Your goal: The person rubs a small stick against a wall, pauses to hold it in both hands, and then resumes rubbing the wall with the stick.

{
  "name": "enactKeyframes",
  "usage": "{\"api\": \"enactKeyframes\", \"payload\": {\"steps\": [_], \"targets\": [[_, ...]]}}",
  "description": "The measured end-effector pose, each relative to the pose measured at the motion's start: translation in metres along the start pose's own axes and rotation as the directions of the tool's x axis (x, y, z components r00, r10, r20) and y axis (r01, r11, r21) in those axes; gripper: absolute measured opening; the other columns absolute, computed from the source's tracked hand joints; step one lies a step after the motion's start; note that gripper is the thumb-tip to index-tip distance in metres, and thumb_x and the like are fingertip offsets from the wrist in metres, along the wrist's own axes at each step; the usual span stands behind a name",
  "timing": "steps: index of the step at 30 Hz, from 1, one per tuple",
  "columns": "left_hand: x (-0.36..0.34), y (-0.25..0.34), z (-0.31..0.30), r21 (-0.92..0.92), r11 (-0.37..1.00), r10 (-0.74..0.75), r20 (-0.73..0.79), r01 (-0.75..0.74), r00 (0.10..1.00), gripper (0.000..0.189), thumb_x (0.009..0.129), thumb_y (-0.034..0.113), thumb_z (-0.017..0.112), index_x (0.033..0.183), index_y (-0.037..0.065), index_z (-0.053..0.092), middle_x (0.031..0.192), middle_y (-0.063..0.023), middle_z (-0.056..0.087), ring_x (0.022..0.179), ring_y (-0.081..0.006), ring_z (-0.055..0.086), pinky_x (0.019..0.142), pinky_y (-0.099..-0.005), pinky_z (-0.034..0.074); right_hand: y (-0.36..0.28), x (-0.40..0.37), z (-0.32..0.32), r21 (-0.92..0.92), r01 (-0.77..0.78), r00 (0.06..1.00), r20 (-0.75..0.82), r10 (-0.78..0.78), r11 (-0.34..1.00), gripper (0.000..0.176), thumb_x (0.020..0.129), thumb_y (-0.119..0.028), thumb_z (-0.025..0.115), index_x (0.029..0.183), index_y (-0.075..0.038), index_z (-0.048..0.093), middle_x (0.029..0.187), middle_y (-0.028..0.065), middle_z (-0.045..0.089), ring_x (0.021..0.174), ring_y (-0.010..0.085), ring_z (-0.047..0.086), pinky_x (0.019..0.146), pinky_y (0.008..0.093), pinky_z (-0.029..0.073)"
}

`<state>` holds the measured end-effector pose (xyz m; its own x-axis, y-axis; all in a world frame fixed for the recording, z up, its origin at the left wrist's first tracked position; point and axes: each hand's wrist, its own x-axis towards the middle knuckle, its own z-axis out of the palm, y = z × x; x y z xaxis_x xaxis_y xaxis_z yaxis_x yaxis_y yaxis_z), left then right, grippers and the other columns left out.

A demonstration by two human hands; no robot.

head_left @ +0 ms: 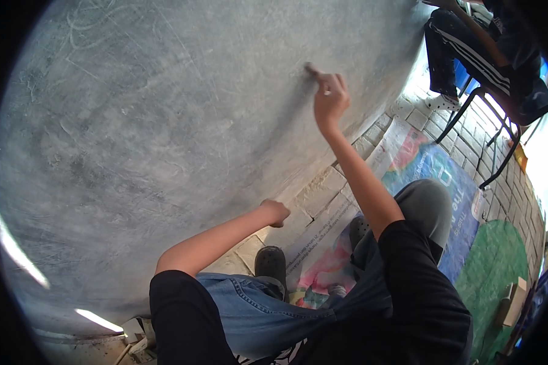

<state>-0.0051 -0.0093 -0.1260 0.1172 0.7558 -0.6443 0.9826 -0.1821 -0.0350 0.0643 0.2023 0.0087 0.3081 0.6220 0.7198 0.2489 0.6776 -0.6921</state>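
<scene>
A large grey wall (146, 121), mottled and streaked with pale scratch lines, fills the left and upper view. My right hand (332, 100) is raised in front of it, fingers closed round a small dark stick-like piece (312, 69). The tip of that piece appears to meet the wall; its kind cannot be made out. Lower down, my left hand (277, 213) is closed in a fist close to the foot of the wall. Nothing sticks out of it, and its palm side is hidden.
Printed banner sheets (453, 210) cover part of the brick paving (420, 118) beneath me. A person in striped trousers (469, 52) sits on a black-legged chair (463, 115) at upper right. A wooden piece (514, 301) lies on the green area; debris (137, 334) lies at lower left.
</scene>
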Motion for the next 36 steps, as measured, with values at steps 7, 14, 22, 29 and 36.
{"api": "enactKeyframes", "payload": {"steps": [7, 14, 22, 29, 36], "targets": [[0.004, 0.001, -0.029, -0.019, 0.999, -0.027, 0.044, 0.028, 0.999, 0.038, 0.075, 0.024, 0.059, 0.112, 0.014, 0.056, 0.102, -0.0099, 0.063, 0.096, -0.0277, 0.060, 0.077, -0.0422, 0.049, 0.033, 0.003, -0.011, 0.105, 0.126, 0.988, 0.073, -0.134, 0.987, 0.008, 0.073, -0.001, 0.064, 0.078, -0.007, 0.066, 0.078, 0.0076, 0.063, 0.068, 0.0230, 0.062, 0.060, 0.0306, 0.046], [-0.003, -0.002, -0.014, -0.011, 0.999, -0.045, 0.054, 0.046, 0.998, 0.040, 0.076, 0.026, 0.059, 0.114, 0.014, 0.055, 0.101, -0.0097, 0.062, 0.097, -0.0279, 0.059, 0.078, -0.0425, 0.049, -0.050, -0.007, -0.010, 0.254, 0.275, 0.935, 0.153, -0.319, 0.927, 0.016, 0.071, 0.004, 0.060, 0.078, -0.008, 0.067, 0.079, 0.0059, 0.064, 0.069, 0.0219, 0.061, 0.060, 0.0294, 0.047], [-0.016, -0.011, -0.022, -0.096, 0.994, -0.048, -0.064, 0.042, 0.997, 0.038, 0.076, 0.026, 0.058, 0.112, 0.014, 0.056, 0.100, -0.0116, 0.063, 0.094, -0.0300, 0.059, 0.078, -0.0423, 0.048, 0.044, 0.004, 0.000, -0.004, -0.133, 0.990, 0.036, 0.133, 0.991, 0.016, 0.073, 0.004, 0.057, 0.081, -0.007, 0.065, 0.080, 0.0078, 0.062, 0.071, 0.0236, 0.060, 0.061, 0.0333, 0.047], [0.001, -0.005, 0.006, 0.060, 0.997, -0.061, 0.257, 0.047, 0.965, 0.039, 0.077, 0.029, 0.059, 0.114, 0.016, 0.057, 0.103, -0.0092, 0.062, 0.097, -0.0265, 0.060, 0.076, -0.0433, 0.049, -0.048, -0.005, -0.010, 0.194, 0.207, 0.969, 0.098, -0.229, 0.959, 0.014, 0.075, 0.003, 0.058, 0.083, -0.005, 0.067, 0.079, 0.0113, 0.061, 0.070, 0.0234, 0.062, 0.063, 0.0316, 0.046], [-0.008, 0.000, -0.037, -0.023, 0.999, -0.043, -0.041, 0.042, 0.998, 0.040, 0.077, 0.029, 0.061, 0.114, 0.016, 0.055, 0.104, -0.0088, 0.062, 0.098, -0.0268, 0.059, 0.078, -0.0418, 0.048, 0.039, 0.003, 0.008, 0.108, -0.077, 0.997, -0.006, 0.078, 0.991, 0.009, 0.075, 0.000, 0.058, 0.081, -0.005, 0.061, 0.082, 0.0113, 0.060, 0.077, 0.0255, 0.061, 0.064, 0.0358, 0.046]]}}
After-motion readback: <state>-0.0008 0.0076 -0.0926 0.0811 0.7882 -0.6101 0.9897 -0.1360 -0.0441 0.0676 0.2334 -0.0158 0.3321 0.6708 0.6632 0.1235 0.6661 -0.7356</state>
